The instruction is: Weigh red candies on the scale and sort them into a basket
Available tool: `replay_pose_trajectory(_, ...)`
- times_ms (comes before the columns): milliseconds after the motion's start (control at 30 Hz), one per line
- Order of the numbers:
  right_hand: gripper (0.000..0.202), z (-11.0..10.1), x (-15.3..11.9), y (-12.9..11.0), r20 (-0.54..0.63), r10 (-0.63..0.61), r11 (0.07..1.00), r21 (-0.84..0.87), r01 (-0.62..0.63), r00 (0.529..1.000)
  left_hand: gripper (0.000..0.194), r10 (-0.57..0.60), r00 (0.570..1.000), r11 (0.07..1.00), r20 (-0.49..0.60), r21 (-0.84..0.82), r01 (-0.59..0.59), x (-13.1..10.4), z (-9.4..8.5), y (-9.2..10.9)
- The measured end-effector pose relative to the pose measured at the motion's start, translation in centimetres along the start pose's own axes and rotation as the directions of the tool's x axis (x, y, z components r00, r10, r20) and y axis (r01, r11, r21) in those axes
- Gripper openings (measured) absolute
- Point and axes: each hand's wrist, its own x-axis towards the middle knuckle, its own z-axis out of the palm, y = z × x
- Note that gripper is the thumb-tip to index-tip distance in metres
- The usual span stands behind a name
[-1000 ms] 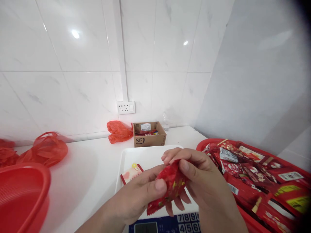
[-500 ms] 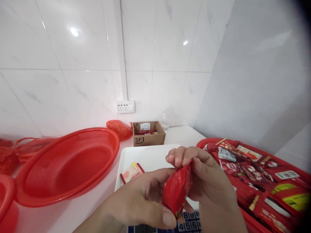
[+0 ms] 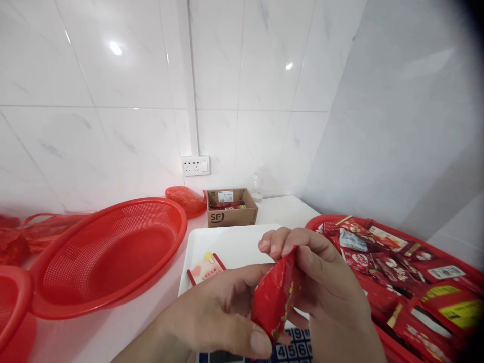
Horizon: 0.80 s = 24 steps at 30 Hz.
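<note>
"SF" reads on the cardboard box (image 3: 232,214) by the wall; the red packet (image 3: 275,301) shows no legible print. Left hand (image 3: 215,322) and right hand (image 3: 321,287) both pinch it above the scale keypad (image 3: 293,344), mostly hidden. The red basket (image 3: 109,254) has barely shifted since half a second ago.

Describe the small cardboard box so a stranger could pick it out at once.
Start at the white wall socket on the tiled back wall and drop to the counter below it. There sits the cardboard box, open-topped, beyond the white tray. It is the only brown thing among red baskets and bags, with dark letters printed on its front.
</note>
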Motion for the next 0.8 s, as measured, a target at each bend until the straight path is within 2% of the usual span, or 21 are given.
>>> replay_pose_trajectory(67, 0.02, 0.3, 0.1, -0.1, 0.012, 0.001, 0.999, 0.04, -0.001, 1.0, 0.068, 0.006, 1.0, 1.0, 0.004, 0.003, -0.006, -0.1, 0.1, 0.0)
replay_pose_trajectory(133, 0.023, 0.6, 0.3, -0.1, 0.029, 0.009, 1.0, 0.008, -0.009, 1.0, 0.073, 0.021, 1.0, 1.0, -0.006, 0.019, -0.021, -0.1, 0.3, 0.1)
replay_pose_trajectory(233, 0.028, 0.8, 0.7, 0.1, 0.075, 0.013, 1.0, -0.025, -0.011, 0.997, 0.062, 0.075, 0.995, 0.994, -0.072, 0.09, -0.068, 0.1, 0.5, 0.3)
replay_pose_trajectory(333, 0.022, 0.8, 0.8, 0.5, 0.114, 0.009, 0.998, 0.054, -0.015, 0.993, 0.055, 0.121, 0.986, 0.987, -0.116, 0.116, -0.107, 0.2, 0.6, 0.3)
replay_pose_trajectory(467, 0.013, 0.7, 0.9, 0.7, 0.134, -0.009, 0.995, 0.102, -0.005, 0.991, 0.059, 0.101, 0.986, 0.988, -0.129, 0.129, -0.084, 0.2, 0.5, 0.3)
replay_pose_trajectory(567, 0.014, 0.7, 1.0, 0.5, 0.089, -0.051, 0.994, 0.106, 0.042, 0.995, 0.059, 0.067, 0.978, 0.993, -0.199, 0.113, -0.045, -0.1, 0.3, 0.5)
replay_pose_trajectory(633, 0.017, 0.6, 1.1, 0.4, 0.022, -0.13, 0.991, 0.035, 0.129, 0.991, 0.065, 0.082, 0.956, 0.99, -0.282, 0.133, -0.046, -0.3, 0.3, 0.7)
replay_pose_trajectory(667, 0.026, 0.6, 1.1, 0.4, -0.013, -0.184, 0.983, -0.025, 0.184, 0.983, 0.066, 0.12, 0.936, 0.983, -0.332, 0.175, -0.064, -0.3, 0.4, 0.9)
replay_pose_trajectory(733, 0.055, 0.5, 1.0, 0.4, -0.032, -0.264, 0.955, -0.149, 0.256, 0.964, 0.065, 0.234, 0.873, 0.944, -0.429, 0.316, -0.098, -0.4, 0.8, 1.0)
replay_pose_trajectory(800, 0.08, 0.5, 0.8, 0.6, 0.013, -0.228, 0.948, -0.225, 0.225, 0.973, 0.071, 0.333, 0.807, 0.889, -0.488, 0.448, -0.096, -0.4, 1.2, 0.9)
